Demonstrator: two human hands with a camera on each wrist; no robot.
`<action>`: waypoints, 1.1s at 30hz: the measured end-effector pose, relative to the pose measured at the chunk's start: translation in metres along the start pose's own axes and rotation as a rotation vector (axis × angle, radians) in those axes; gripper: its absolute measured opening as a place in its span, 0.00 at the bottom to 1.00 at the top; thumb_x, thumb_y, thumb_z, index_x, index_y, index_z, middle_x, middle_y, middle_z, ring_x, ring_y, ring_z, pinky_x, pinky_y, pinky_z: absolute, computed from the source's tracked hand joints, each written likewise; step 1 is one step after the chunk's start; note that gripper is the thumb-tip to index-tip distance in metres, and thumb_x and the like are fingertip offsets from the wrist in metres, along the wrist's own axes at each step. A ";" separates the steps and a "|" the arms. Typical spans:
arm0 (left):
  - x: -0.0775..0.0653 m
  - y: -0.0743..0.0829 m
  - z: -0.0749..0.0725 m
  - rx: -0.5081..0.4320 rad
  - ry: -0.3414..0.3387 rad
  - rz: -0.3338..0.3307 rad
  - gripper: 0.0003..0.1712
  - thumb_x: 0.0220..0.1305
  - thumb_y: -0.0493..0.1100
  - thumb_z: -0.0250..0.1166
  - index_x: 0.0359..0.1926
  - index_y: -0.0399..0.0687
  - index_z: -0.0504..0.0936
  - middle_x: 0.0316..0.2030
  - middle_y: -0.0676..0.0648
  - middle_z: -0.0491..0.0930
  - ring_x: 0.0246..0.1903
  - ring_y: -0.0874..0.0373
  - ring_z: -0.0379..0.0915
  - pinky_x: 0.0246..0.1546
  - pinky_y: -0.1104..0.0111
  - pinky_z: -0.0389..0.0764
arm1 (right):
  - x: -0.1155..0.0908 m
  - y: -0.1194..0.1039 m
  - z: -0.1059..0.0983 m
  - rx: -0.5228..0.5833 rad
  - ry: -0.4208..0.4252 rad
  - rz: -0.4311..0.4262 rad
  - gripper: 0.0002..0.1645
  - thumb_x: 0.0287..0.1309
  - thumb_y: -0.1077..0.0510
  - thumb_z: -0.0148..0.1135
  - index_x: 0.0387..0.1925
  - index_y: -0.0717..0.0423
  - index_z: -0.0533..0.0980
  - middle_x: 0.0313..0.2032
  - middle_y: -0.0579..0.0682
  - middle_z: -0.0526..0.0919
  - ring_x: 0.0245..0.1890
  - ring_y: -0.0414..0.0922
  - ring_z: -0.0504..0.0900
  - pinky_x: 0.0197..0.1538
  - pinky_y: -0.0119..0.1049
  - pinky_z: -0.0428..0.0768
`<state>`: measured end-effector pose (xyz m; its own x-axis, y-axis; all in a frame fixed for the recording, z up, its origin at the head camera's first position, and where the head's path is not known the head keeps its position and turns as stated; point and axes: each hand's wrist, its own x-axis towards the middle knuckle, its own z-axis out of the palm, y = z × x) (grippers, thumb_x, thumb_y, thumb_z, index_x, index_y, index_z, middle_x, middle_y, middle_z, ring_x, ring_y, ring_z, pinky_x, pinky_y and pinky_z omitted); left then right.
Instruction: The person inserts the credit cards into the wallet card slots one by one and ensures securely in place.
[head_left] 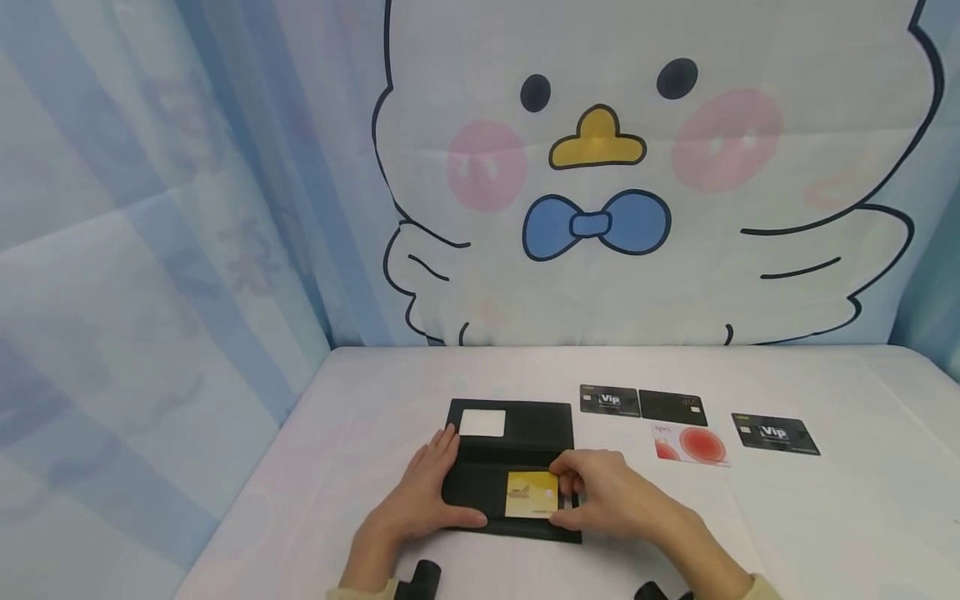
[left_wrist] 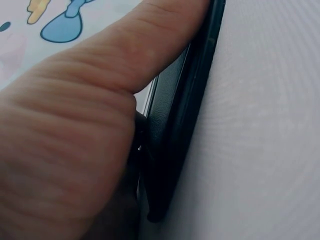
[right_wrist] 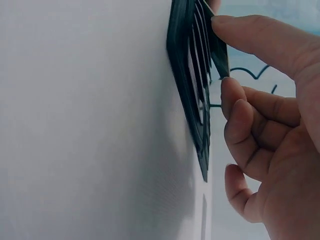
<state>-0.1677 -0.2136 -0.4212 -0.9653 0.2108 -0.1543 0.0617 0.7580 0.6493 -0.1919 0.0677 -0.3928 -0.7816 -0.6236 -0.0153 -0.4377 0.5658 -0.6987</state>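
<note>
A black card wallet (head_left: 476, 496) lies opened out on the table. Its upper half shows a white panel (head_left: 482, 422). Over the lower half is a yellow card (head_left: 529, 493), pinched at its right edge between the thumb and fingers of my right hand (head_left: 607, 493). From the right wrist view, the card (right_wrist: 219, 56) stands tilted away from the wallet's layered slots (right_wrist: 197, 47). My left hand (head_left: 426, 490) rests along the wallet's left side, fingers extended up the edge and thumb across the lower part. The left wrist view has that thumb (left_wrist: 130, 50) lying straight over the black edge.
Right of the wallet lie a black Vip card (head_left: 600, 401), a second black card (head_left: 671, 407) beside it, and a red-and-white card (head_left: 693, 445) below. Another black Vip card (head_left: 776, 434) is farther right. A curtain with a cartoon bird (head_left: 600, 292) hangs behind the white table (head_left: 840, 525).
</note>
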 end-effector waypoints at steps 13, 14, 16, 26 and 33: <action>-0.001 0.000 -0.003 -0.004 -0.012 0.007 0.68 0.48 0.63 0.79 0.78 0.36 0.52 0.79 0.40 0.43 0.78 0.45 0.34 0.76 0.49 0.36 | 0.012 -0.007 0.017 -0.027 0.040 -0.101 0.25 0.51 0.54 0.78 0.47 0.63 0.80 0.27 0.38 0.74 0.30 0.36 0.72 0.35 0.31 0.76; -0.001 0.000 -0.003 -0.005 -0.013 0.007 0.68 0.48 0.64 0.79 0.78 0.36 0.52 0.79 0.40 0.43 0.78 0.45 0.34 0.76 0.49 0.37 | 0.013 -0.008 0.018 -0.034 0.039 -0.101 0.25 0.51 0.54 0.78 0.47 0.63 0.80 0.27 0.37 0.73 0.30 0.35 0.72 0.35 0.31 0.75; 0.000 0.000 -0.003 -0.006 -0.016 0.010 0.68 0.48 0.64 0.79 0.78 0.36 0.52 0.79 0.40 0.43 0.78 0.45 0.34 0.76 0.49 0.37 | 0.014 -0.009 0.020 -0.048 0.040 -0.100 0.25 0.52 0.53 0.78 0.47 0.63 0.80 0.27 0.37 0.73 0.29 0.35 0.72 0.35 0.32 0.74; 0.002 -0.001 -0.002 0.002 -0.013 0.013 0.69 0.48 0.65 0.79 0.78 0.36 0.51 0.79 0.40 0.43 0.78 0.45 0.34 0.76 0.49 0.36 | 0.018 -0.014 0.027 -0.109 0.080 -0.114 0.24 0.52 0.52 0.77 0.47 0.61 0.81 0.25 0.36 0.71 0.29 0.33 0.71 0.40 0.39 0.69; 0.001 -0.001 -0.002 0.006 -0.014 0.006 0.69 0.48 0.64 0.79 0.78 0.36 0.52 0.79 0.40 0.43 0.78 0.45 0.34 0.76 0.49 0.37 | 0.020 -0.014 0.030 -0.110 0.080 -0.106 0.25 0.52 0.51 0.77 0.49 0.60 0.81 0.26 0.37 0.71 0.30 0.34 0.71 0.39 0.38 0.68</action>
<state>-0.1693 -0.2151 -0.4207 -0.9613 0.2237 -0.1605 0.0691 0.7603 0.6459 -0.1877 0.0314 -0.4051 -0.7596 -0.6403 0.1143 -0.5619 0.5576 -0.6109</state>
